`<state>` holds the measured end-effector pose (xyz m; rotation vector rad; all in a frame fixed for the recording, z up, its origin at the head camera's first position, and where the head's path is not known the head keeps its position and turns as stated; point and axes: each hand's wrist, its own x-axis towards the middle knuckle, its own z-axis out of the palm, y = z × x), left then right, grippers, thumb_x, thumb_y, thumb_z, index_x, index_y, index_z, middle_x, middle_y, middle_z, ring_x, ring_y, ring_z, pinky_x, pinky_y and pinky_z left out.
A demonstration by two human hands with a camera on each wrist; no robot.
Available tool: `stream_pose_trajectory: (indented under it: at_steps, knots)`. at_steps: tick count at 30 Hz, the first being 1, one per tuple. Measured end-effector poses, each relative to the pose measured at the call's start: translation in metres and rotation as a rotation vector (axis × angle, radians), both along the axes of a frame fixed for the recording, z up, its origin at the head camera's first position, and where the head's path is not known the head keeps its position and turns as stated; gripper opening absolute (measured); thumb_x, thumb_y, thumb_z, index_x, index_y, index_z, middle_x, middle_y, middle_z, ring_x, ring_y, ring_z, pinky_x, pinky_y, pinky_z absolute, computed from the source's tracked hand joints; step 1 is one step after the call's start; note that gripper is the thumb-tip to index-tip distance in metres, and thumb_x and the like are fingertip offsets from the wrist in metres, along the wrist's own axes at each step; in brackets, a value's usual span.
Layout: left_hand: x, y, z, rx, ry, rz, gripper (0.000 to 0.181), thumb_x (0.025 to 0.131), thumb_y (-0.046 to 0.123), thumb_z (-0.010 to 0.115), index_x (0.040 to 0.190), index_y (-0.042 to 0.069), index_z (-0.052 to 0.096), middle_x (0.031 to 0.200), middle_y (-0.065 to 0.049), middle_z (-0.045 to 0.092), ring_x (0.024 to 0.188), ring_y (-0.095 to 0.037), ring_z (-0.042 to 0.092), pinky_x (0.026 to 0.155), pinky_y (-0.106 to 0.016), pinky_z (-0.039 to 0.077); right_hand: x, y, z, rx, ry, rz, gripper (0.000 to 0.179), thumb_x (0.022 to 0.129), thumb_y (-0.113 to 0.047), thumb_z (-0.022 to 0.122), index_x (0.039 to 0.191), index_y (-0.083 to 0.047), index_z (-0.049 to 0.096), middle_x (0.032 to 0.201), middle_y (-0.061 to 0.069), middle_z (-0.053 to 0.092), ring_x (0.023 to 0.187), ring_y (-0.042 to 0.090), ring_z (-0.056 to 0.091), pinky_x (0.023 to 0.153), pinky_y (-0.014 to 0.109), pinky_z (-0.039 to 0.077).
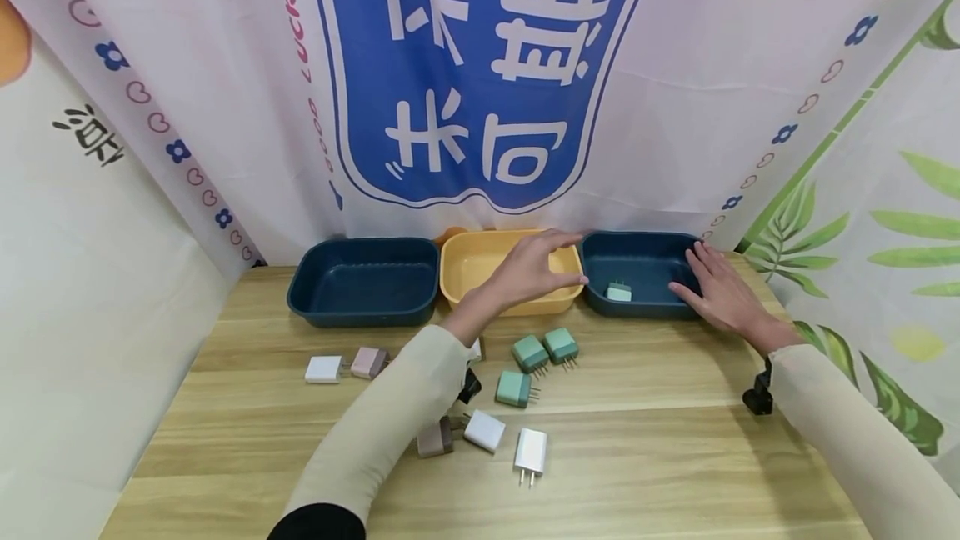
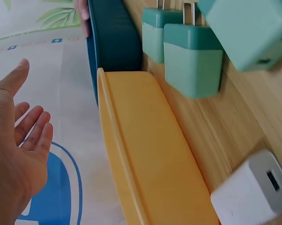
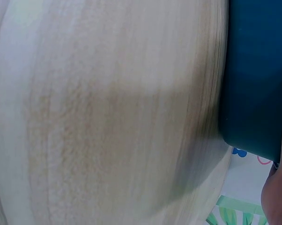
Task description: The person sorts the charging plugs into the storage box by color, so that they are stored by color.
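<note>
My left hand [image 1: 531,269] hovers above the yellow bin [image 1: 468,252], fingers and thumb spread apart and nothing between them; its fingertips come near the left end of the right blue bin [image 1: 641,242]. In the left wrist view the same hand [image 2: 21,140] shows an empty palm. At that bin's other end, my right hand [image 1: 720,286] rests on the rim with fairly straight fingers. One green charger plug [image 1: 618,292] lies inside the right blue bin. In the right wrist view only a little of the right hand [image 3: 277,194] shows, beside the bin's wall [image 3: 258,84].
Another blue bin [image 1: 363,315] stands left of the yellow one. Several chargers lie on the wooden table [image 1: 637,457]: green ones [image 1: 513,388], white ones [image 1: 531,450], a pink one [image 1: 367,362] and a brownish one [image 1: 433,440]. A printed curtain [image 1: 675,123] hangs behind the bins.
</note>
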<state>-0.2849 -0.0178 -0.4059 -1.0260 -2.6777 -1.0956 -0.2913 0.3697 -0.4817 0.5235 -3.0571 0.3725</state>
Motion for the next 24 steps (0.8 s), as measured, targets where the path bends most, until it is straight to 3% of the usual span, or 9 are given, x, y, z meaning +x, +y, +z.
stream_pose_trajectory:
  at_steps: [9,24]
  knots:
    - [0.019,-0.023,0.009,0.020,0.053,-0.050,0.065,0.088,0.031,0.090,0.144,0.008,0.065,0.139,-0.008,0.068,0.127,-0.023,0.065,0.108,-0.035,0.053,0.000,0.001,-0.001,-0.004,-0.001,0.002,0.091,0.109,-0.054,0.048,0.162,0.013,0.019,0.171,0.036,0.011,0.160,0.050,0.008,0.131,0.058,0.003]
    - [0.048,-0.064,0.007,-0.025,0.093,-0.069,0.065,0.085,0.034,0.092,0.141,0.009,0.068,0.138,-0.008,0.070,0.129,-0.022,0.065,0.109,-0.036,0.053,0.000,0.001,-0.001,-0.008,-0.011,0.002,0.092,0.109,-0.055,0.047,0.162,0.014,0.018,0.171,0.036,0.009,0.160,0.051,0.008,0.131,0.058,0.002]
